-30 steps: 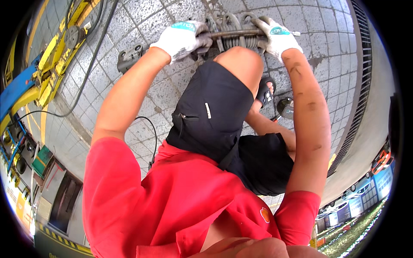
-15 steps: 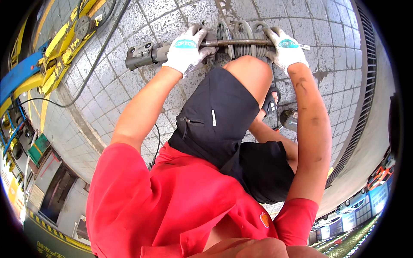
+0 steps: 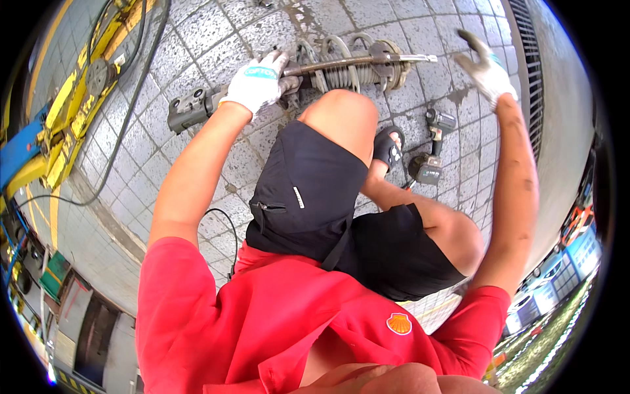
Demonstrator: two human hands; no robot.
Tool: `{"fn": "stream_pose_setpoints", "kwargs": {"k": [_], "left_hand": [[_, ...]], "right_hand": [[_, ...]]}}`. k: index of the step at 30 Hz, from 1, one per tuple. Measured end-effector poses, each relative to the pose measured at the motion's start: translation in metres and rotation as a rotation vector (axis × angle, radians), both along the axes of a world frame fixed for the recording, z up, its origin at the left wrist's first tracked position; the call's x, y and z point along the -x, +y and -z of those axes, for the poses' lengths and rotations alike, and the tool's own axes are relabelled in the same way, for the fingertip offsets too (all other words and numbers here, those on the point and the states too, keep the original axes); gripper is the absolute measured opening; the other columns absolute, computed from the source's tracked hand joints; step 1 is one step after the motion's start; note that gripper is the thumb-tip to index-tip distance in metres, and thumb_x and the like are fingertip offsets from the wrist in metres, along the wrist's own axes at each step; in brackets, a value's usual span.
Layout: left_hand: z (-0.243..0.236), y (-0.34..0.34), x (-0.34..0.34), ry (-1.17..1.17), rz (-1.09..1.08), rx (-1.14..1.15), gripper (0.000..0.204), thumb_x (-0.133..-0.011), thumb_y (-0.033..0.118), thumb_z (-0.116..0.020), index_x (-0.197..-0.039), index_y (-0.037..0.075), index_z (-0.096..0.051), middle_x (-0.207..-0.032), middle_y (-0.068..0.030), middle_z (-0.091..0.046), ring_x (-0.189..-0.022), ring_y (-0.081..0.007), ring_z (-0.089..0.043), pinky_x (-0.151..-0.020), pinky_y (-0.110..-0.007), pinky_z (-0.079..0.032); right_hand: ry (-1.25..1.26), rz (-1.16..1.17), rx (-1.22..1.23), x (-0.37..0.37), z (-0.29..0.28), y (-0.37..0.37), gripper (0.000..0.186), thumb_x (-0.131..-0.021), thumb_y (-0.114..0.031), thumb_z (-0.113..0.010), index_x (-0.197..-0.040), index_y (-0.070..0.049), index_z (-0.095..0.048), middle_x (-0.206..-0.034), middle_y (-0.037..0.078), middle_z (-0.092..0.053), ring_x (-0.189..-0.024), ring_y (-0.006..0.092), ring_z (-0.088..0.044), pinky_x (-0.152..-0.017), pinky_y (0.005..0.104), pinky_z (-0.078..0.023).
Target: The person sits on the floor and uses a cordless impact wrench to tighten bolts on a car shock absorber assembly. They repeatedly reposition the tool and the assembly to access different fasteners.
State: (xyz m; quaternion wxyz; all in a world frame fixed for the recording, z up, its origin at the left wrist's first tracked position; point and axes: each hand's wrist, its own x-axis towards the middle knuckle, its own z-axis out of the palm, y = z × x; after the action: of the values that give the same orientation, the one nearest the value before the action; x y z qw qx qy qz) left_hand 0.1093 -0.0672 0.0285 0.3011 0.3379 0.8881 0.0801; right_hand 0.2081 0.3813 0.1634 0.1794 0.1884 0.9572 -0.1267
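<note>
Threaded rod [image 3: 338, 64] lies along coil spring [image 3: 355, 80], still on strut [image 3: 189, 113]; left hand [image 3: 257, 83] wraps strut, right hand [image 3: 489, 73] splayed, empty.

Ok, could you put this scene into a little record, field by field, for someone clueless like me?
Main thing: coil-spring strut, lying crosswise
Along its spring: threaded rod
Left grip: gloved, curled over the strut
Right grip: gloved, open, holding nothing, beyond the rod's right end
Nearby: cordless power tool on the tiled floor
Clothing: red shirt, black shorts
</note>
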Motion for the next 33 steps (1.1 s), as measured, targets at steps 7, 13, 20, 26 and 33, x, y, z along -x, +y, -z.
{"fn": "stream_pose_setpoints", "kwargs": {"k": [7,13,20,26,33], "left_hand": [[0.008,0.004,0.02,0.002,0.063,-0.081,0.072,-0.103,0.051,-0.06,-0.158,0.006,-0.048,-0.164,-0.0199,-0.047,-0.148,-0.039,-0.048,-0.122,-0.047,-0.04],[0.016,0.009,0.035,-0.128,0.046,-0.052,0.07,-0.103,0.039,-0.065,-0.159,0.001,-0.046,-0.162,-0.0265,-0.047,-0.144,-0.0445,-0.052,-0.119,-0.044,-0.044],[-0.013,0.034,0.045,-0.233,0.177,0.118,0.074,-0.101,0.033,-0.064,-0.162,-0.003,-0.04,-0.166,-0.0272,-0.042,-0.152,-0.0416,-0.045,-0.125,-0.041,-0.038],[-0.023,0.046,0.037,-0.323,0.126,0.153,0.076,-0.1,0.025,-0.065,-0.164,-0.002,-0.036,-0.168,-0.0271,-0.04,-0.156,-0.0406,-0.04,-0.127,-0.041,-0.034],[-0.007,0.027,0.039,-0.303,0.184,0.105,0.08,-0.098,0.023,-0.068,-0.166,-0.001,-0.034,-0.169,-0.0247,-0.039,-0.157,-0.039,-0.038,-0.129,-0.042,-0.033]], "right_hand": [[-0.371,0.484,0.075,-0.186,0.019,0.123,0.054,-0.103,-0.033,-0.069,-0.151,-0.01,-0.06,-0.149,0.016,-0.066,-0.139,0.0312,-0.061,-0.121,0.0389,-0.042],[-0.328,0.74,0.313,-0.322,0.179,0.092,0.073,-0.097,-0.032,-0.077,-0.157,-0.001,-0.05,-0.15,0.02,-0.063,-0.138,0.0304,-0.058,-0.118,0.0372,-0.043],[-0.152,1.133,0.672,-0.354,0.266,0.075,0.085,-0.085,-0.028,-0.085,-0.156,0.001,-0.049,-0.131,0.015,-0.07,-0.112,0.0243,-0.068,-0.091,0.0373,-0.056],[-0.099,1.235,0.888,-0.331,0.257,0.08,0.065,-0.085,-0.026,-0.088,-0.14,-0.006,-0.061,-0.118,0.007,-0.071,-0.1,0.0195,-0.067,-0.084,0.0385,-0.058],[-0.044,1.214,1.234,-0.31,0.249,0.062,0.036,-0.093,-0.018,-0.081,-0.123,-0.003,-0.068,-0.099,0.005,-0.073,-0.081,0.0189,-0.07,-0.07,0.037,-0.061]]}}
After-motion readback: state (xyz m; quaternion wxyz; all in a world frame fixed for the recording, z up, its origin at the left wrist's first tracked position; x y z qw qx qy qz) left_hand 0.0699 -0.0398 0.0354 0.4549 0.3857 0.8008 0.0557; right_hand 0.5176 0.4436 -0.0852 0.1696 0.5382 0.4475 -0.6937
